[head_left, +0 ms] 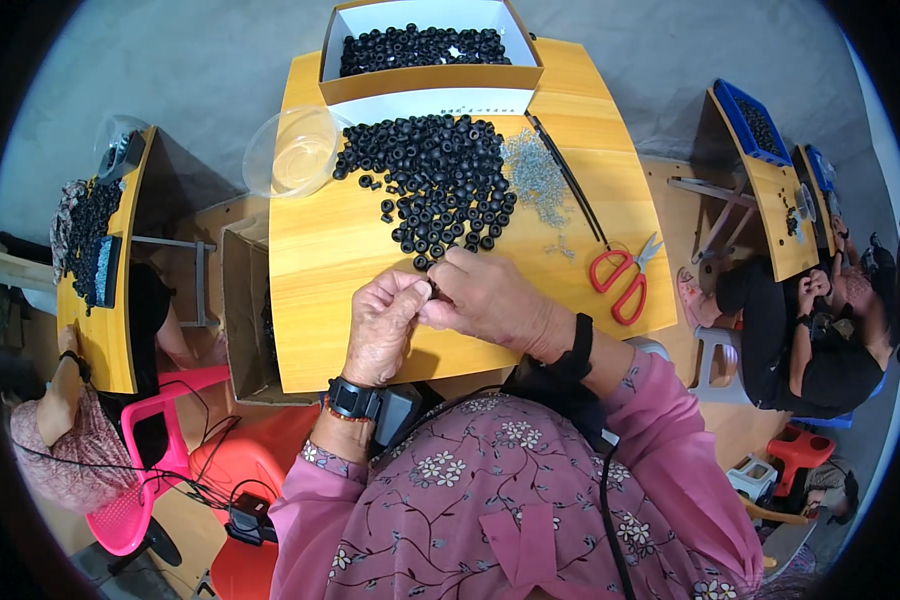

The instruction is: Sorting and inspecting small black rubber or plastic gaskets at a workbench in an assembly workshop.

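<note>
My left hand (pixel 378 318) and my right hand (pixel 492 300) meet over the near part of the wooden table (pixel 315 340). Thumbs and fingers of both are pinched together; a bit of something dark shows between them, too small and covered to name. Just beyond the fingertips spreads a pile of small black ring-shaped parts (pixel 440 170). Right of the pile lies a heap of tiny clear or silvery pieces (pixel 538 178). Two thin black rods (pixel 573 185) slant beside that heap. Red-handled scissors (pixel 622 278) rest near the table's right edge.
At the table's far end stands an open box (pixel 430 82) holding more black parts. A clear plastic bowl (pixel 295 150) overhangs the left edge, above a cardboard carton (pixel 248 330) on the floor. People sit at other tables on both sides; a red chair (pixel 245 460) stands near my left.
</note>
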The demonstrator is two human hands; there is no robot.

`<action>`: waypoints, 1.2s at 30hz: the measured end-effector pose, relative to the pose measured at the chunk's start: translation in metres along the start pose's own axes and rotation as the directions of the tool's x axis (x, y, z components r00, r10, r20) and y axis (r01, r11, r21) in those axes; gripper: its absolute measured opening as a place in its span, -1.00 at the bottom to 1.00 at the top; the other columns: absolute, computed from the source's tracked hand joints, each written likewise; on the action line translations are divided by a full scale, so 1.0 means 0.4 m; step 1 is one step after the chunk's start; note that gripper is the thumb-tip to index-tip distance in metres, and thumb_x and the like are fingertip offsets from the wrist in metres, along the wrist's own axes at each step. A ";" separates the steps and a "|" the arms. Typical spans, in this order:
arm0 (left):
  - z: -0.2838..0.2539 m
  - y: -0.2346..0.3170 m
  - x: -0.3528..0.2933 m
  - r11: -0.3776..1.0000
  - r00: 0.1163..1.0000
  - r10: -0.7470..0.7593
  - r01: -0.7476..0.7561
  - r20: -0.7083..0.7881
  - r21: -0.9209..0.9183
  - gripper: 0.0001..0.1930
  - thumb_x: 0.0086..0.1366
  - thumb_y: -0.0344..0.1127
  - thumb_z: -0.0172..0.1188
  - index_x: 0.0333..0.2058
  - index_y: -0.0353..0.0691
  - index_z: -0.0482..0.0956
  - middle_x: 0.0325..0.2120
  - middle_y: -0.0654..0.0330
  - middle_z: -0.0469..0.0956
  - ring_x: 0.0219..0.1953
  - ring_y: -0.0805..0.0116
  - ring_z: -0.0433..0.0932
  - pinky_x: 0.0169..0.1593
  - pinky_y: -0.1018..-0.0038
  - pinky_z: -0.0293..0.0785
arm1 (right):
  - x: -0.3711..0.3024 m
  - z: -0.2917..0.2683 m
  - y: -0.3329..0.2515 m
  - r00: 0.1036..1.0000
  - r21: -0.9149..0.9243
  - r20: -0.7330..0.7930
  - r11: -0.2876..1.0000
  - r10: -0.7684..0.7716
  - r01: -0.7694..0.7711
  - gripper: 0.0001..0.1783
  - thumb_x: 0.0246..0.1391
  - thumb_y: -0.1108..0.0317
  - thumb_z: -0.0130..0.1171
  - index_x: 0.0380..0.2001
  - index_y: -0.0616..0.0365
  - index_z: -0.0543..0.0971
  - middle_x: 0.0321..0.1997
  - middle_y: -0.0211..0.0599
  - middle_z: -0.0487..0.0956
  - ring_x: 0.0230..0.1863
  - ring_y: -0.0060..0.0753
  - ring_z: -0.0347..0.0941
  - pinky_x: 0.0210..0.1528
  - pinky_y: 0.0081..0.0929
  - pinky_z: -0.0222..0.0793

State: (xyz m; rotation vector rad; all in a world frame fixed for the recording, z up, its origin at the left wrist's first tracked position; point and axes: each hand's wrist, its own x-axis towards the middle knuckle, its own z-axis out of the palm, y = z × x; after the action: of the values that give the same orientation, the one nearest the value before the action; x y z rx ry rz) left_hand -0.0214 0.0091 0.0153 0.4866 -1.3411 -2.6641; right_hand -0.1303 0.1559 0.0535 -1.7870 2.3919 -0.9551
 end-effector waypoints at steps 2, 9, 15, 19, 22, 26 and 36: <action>-0.002 0.011 0.000 1.000 0.999 -0.025 0.026 0.034 -0.017 -0.89 0.40 -0.43 0.13 -0.28 -0.37 0.55 -0.42 0.16 0.62 -0.45 0.46 0.58 -0.25 0.51 0.59 | 0.001 -0.016 0.001 1.000 0.027 0.017 0.999 0.022 -0.023 -0.67 0.03 0.17 0.31 -0.39 0.18 0.45 -0.40 -0.19 0.42 -0.37 -0.09 0.49 -0.38 -0.20 0.45; -0.005 0.021 -0.002 0.999 0.994 -0.039 0.038 0.104 0.014 -0.85 0.40 -0.32 0.13 -0.33 -0.28 0.54 -0.43 0.23 0.60 -0.42 0.48 0.54 -0.22 0.51 0.52 | 0.005 -0.020 -0.001 1.000 0.020 0.017 1.000 0.006 -0.007 -0.69 0.03 0.19 0.30 -0.40 0.18 0.45 -0.40 -0.20 0.41 -0.37 -0.10 0.49 -0.38 -0.21 0.45; -0.006 -0.011 -0.003 0.999 0.999 0.033 -0.033 0.024 -0.036 -0.85 0.42 -0.40 0.09 -0.34 -0.33 0.53 -0.47 0.19 0.60 -0.45 0.48 0.54 -0.25 0.54 0.51 | 0.005 0.002 -0.012 1.000 0.017 -0.005 1.000 0.002 -0.002 -0.74 0.08 0.24 0.26 -0.37 0.18 0.44 -0.39 -0.20 0.41 -0.37 -0.12 0.50 -0.38 -0.24 0.47; -0.004 -0.022 -0.001 0.995 0.998 0.048 -0.051 -0.029 -0.091 -0.86 0.43 -0.39 0.09 -0.33 -0.31 0.51 -0.48 0.23 0.57 -0.44 0.54 0.50 -0.26 0.57 0.47 | 0.004 0.020 -0.014 0.999 -0.004 -0.033 1.000 0.008 -0.008 -0.75 0.09 0.26 0.25 -0.36 0.18 0.43 -0.38 -0.21 0.41 -0.38 -0.13 0.49 -0.39 -0.24 0.47; 0.011 -0.021 -0.005 0.991 0.996 0.079 -0.083 -0.042 -0.102 -0.88 0.43 -0.38 0.10 -0.31 -0.29 0.51 -0.48 0.25 0.57 -0.45 0.56 0.47 -0.28 0.59 0.43 | 0.002 0.032 -0.017 0.999 -0.062 -0.041 0.998 0.008 -0.010 -0.75 0.09 0.26 0.25 -0.36 0.17 0.44 -0.39 -0.22 0.41 -0.39 -0.15 0.50 -0.41 -0.25 0.46; -0.005 -0.032 0.001 0.994 0.997 0.074 -0.076 -0.021 -0.082 -0.87 0.43 -0.36 0.10 -0.31 -0.27 0.51 -0.47 0.26 0.57 -0.46 0.58 0.47 -0.28 0.60 0.43 | 0.009 0.026 -0.011 0.999 -0.093 -0.029 0.995 -0.035 0.032 -0.75 0.08 0.24 0.25 -0.36 0.16 0.44 -0.40 -0.24 0.41 -0.41 -0.18 0.51 -0.43 -0.26 0.45; -0.006 -0.011 0.002 0.993 0.998 0.048 -0.042 0.051 -0.110 -0.89 0.43 -0.41 0.10 -0.28 -0.31 0.55 -0.42 0.25 0.60 -0.40 0.56 0.53 -0.24 0.59 0.47 | 0.012 -0.002 0.014 0.999 0.018 0.051 1.000 -0.019 0.018 -0.74 0.12 0.20 0.23 -0.31 0.15 0.46 -0.37 -0.21 0.45 -0.35 -0.17 0.53 -0.42 -0.22 0.44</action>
State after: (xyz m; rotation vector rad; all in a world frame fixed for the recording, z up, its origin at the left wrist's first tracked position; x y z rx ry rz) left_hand -0.0213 0.0096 0.0102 0.3702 -1.1973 -2.7137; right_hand -0.1371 0.1530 0.0530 -1.8078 2.3334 -0.9180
